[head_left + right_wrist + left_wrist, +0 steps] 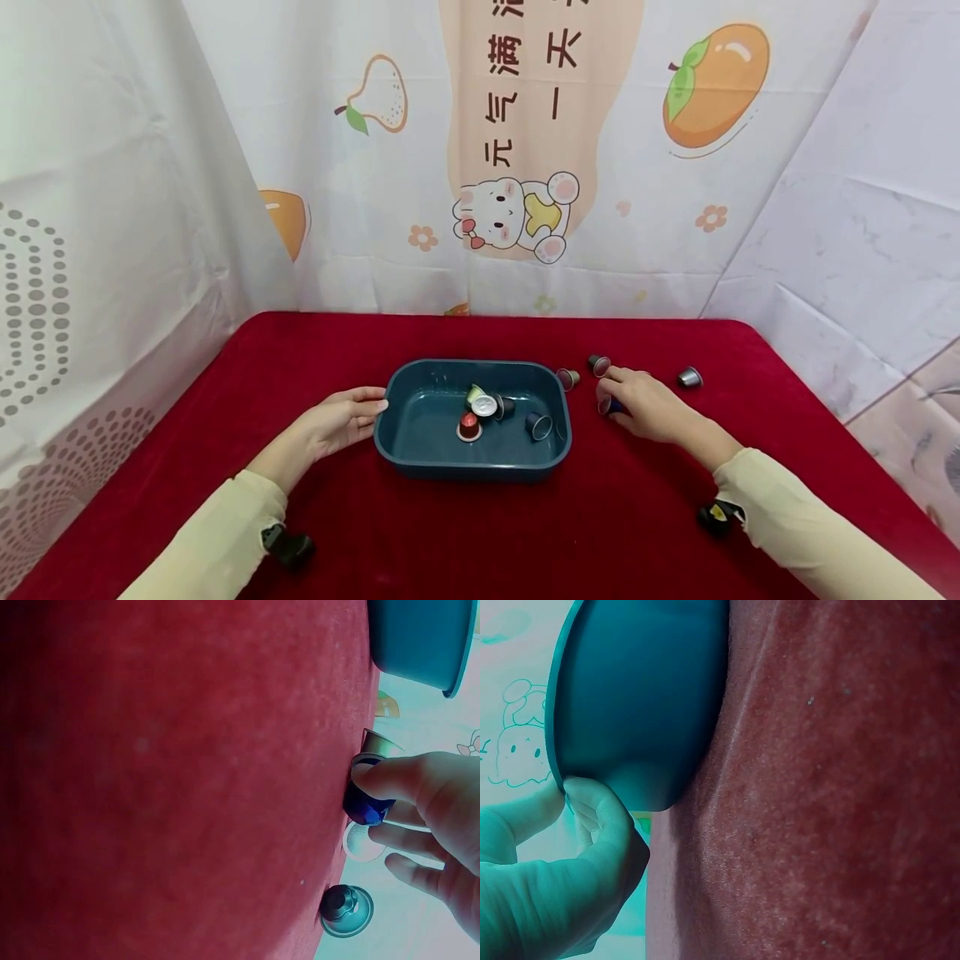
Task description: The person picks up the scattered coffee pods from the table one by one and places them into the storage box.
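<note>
My left hand (347, 421) pinches the left end of the rim of a dark teal rectangular tub (472, 463), thumb and fingers on either side of the rim in the left wrist view. Beyond the tub's right end, my right hand (645, 404) holds a shiny blue coffee capsule (366, 796) low over the red cloth, its thumb laid across the capsule. Inside the tub lie a red capsule (469, 427), a dark blue one (538, 426), a black one (506, 407), a pale green one (474, 394) and one with its silver lid up (484, 406).
Between the tub and my right hand lies a greenish capsule (567, 379). A dark grey capsule (598, 365) is just behind that hand, and a silver one (690, 377) rests farther right. Red cloth (480, 542) covers the table; printed curtains (375, 183) hang behind it.
</note>
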The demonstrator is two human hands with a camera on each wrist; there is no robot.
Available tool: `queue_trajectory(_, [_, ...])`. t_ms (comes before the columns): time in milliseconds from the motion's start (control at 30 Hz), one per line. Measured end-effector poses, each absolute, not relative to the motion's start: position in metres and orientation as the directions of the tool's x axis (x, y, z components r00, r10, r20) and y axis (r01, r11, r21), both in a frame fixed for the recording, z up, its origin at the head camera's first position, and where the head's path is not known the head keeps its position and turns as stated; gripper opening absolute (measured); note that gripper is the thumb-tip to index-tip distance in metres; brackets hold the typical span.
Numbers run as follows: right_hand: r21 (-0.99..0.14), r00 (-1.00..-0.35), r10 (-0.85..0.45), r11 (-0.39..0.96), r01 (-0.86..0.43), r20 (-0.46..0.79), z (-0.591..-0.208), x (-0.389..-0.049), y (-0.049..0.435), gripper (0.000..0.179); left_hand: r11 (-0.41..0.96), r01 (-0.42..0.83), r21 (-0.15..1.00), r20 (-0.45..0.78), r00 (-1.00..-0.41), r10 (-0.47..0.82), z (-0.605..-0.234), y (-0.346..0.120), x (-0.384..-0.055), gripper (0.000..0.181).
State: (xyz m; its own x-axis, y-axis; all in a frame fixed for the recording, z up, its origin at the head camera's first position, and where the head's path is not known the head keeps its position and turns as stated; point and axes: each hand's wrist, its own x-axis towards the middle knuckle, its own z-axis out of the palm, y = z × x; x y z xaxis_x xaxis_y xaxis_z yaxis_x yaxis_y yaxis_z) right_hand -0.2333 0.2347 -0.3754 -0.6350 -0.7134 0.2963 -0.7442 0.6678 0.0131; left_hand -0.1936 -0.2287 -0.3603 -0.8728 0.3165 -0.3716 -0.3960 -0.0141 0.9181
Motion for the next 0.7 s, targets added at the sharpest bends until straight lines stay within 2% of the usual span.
queue_trajectory(200, [0.028, -0.645, -0.706, 0.681, -0.732, 0.293, -0.3754, -0.2323, 0.2340, 0.037, -0.012, -0.383, 0.924, -0.359, -0.875, 0.326, -0.3612, -0.2296, -0.1929, 0.059])
queue_trajectory(433, [0.055, -0.642, -0.708, 0.683, -0.729, 0.295, -0.3729, -0.2302, 0.2320, 0.038, -0.049, -0.356, 0.933, -0.308, -0.863, 0.399, -0.3675, -0.2385, -0.1943, 0.056])
queue_trajectory(567, [0.075, -0.645, -0.706, 0.689, -0.721, 0.292, -0.3710, -0.2281, 0.2304, 0.039, -0.021, -0.367, 0.930, -0.337, -0.874, 0.351, -0.3654, -0.2345, -0.1941, 0.061])
queue_trajectory(700, [0.092, -0.635, -0.710, 0.685, -0.722, 0.304, -0.3684, -0.2264, 0.2289, 0.040, -0.020, -0.376, 0.926, -0.349, -0.877, 0.330, -0.3631, -0.2303, -0.1933, 0.054])
